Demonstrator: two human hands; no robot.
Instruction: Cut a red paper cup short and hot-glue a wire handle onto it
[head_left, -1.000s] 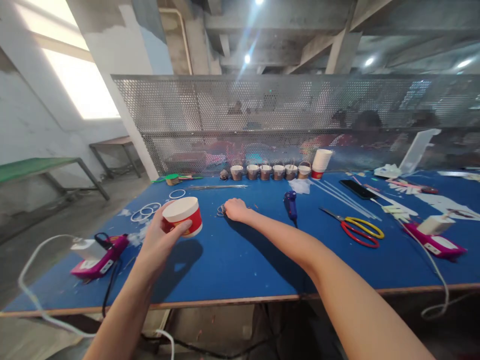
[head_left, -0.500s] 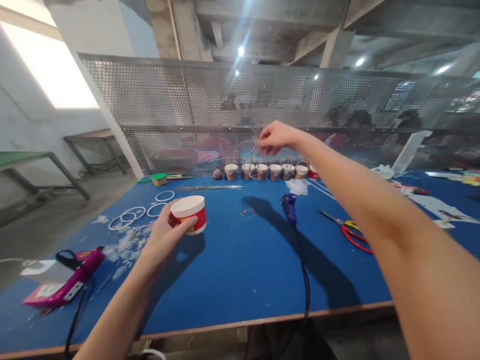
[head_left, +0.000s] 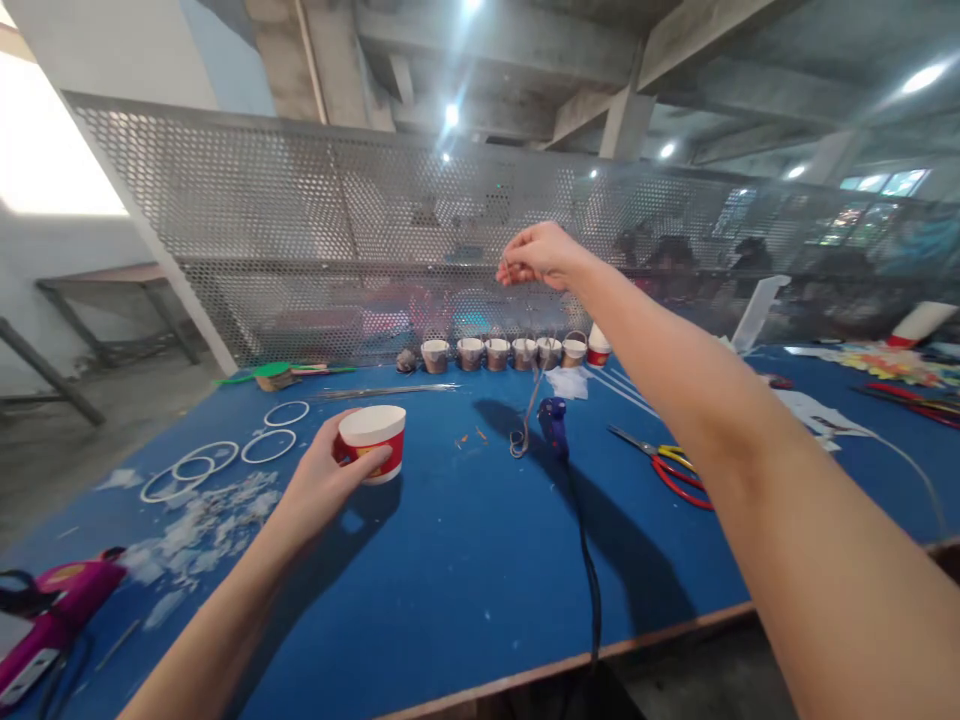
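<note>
My left hand (head_left: 330, 458) is wrapped round a red-and-white paper cup (head_left: 382, 428), holding it upright just above the blue table. My right hand (head_left: 536, 255) is raised in front of the mesh panel, fingers pinched together. Below it a thin brown cord (head_left: 531, 405) dangles in a loose curl at its lower end; its upper part is faint against the mesh, but it seems to run up to my fingers. A blue glue gun (head_left: 553, 425) lies on the table under the cord. Several small handled buckets (head_left: 497, 355) line the back edge.
White rings (head_left: 268, 446) and white scraps (head_left: 214, 520) lie at left, near a magenta power strip (head_left: 67, 600). Scissors (head_left: 667, 460) with red and yellow handles lie under my right forearm. A perforated metal panel (head_left: 300, 220) closes the back. Thin wires (head_left: 390, 391) lie before the buckets.
The view has turned to the right. The cord, bunched near my right hand before, now hangs lower, its curl near the glue gun. My left hand still holds the cup.
</note>
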